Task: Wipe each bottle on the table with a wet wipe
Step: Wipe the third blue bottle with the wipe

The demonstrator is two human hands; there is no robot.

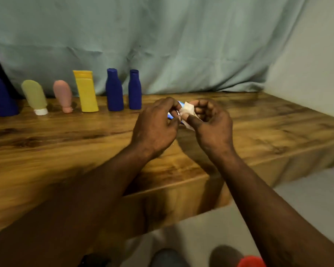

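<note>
Left forearm: bare, reached forward from the lower left, angled toward the centre.
Left hand: seen from the back, fingers curled, fingertips pinched on a pale wet wipe.
Right forearm: bare, reached forward from the lower right.
Right hand: fingers curled, thumb laid across the wipe.
Hands together: held close, thumbs almost touching.
</note>
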